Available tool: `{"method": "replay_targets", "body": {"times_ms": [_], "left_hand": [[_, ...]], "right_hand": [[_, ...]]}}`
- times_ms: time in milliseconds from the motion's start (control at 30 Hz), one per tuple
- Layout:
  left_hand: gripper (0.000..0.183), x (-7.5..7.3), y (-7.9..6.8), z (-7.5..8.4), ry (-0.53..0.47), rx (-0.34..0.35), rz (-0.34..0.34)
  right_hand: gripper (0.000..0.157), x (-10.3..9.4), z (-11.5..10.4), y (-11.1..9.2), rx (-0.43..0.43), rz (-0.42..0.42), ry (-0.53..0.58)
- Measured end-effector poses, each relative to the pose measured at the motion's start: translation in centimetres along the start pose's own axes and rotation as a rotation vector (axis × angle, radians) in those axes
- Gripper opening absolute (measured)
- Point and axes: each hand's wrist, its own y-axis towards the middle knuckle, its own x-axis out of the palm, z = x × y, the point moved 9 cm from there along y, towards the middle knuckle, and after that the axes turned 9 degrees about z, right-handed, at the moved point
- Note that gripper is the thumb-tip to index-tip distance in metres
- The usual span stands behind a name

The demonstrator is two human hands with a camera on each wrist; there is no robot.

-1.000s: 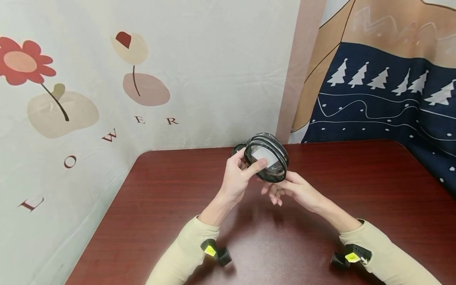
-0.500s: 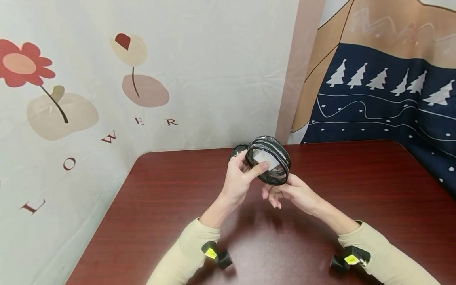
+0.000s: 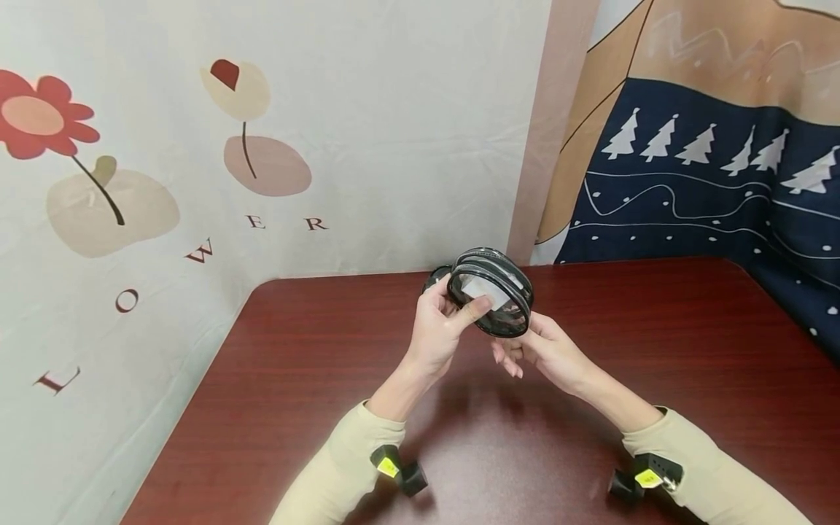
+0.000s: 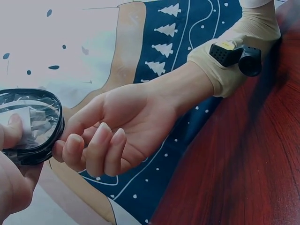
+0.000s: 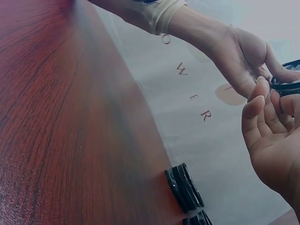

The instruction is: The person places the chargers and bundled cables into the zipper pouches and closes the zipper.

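Observation:
A round clear case with black rims is held up tilted near the table's far edge. A white piece shows through its face. My left hand grips the case from the left, thumb pressed on the clear face and the fingers mostly hidden behind it. At the lower right rim my right hand pinches the edge between thumb and forefinger; its other fingers curl loosely below. In the left wrist view the clear case shows a black band along its side, touched by the right fingertips.
Behind the left hand, a dark round thing sits at the far edge of the reddish-brown table. In the right wrist view, black-rimmed things stand along that edge. A printed cloth hangs behind the table.
The case dips slightly and then rises back a little left. The right hand's fingers shift slightly along the lower right rim; the left hand keeps its hold.

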Motion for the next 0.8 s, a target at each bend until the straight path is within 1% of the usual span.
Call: {"method": "replay_targets", "body": {"times_ms": [67,200,267,333,467,567,667,800], "left_hand": [[0.032,-0.1,0.0,0.1,0.002,-0.004,0.013],[0.026,-0.5,0.0,0.1,0.007,-0.009,0.047],[0.028,-0.6,0.1,0.2,0.003,-0.007,0.059],[0.035,-0.7,0.2,0.2,-0.001,-0.002,0.064],[0.047,-0.6,0.2,0.2,0.007,0.010,0.061],[0.044,-0.8,0.3,0.2,0.005,0.006,0.077],[0.043,-1.2,0.4,0.2,0.000,-0.002,0.102],[0.037,-1.2,0.4,0.2,-0.009,-0.004,0.113]], "right_hand": [[0.030,0.0,-0.1,0.0,-0.005,0.006,-0.006],[0.030,0.0,-0.7,0.2,-0.042,0.009,-0.021],[0.030,0.0,-1.0,0.2,-0.056,0.008,-0.019],[0.031,0.0,-1.2,0.3,-0.061,0.007,-0.015],[0.031,-0.2,-1.2,0.3,-0.046,0.027,-0.011],[0.029,-0.6,-1.2,0.3,-0.024,0.067,-0.018],[0.025,-1.0,-1.3,0.2,0.002,0.106,-0.018],[0.023,-1.0,-1.7,0.4,-0.038,0.096,-0.005]]}}
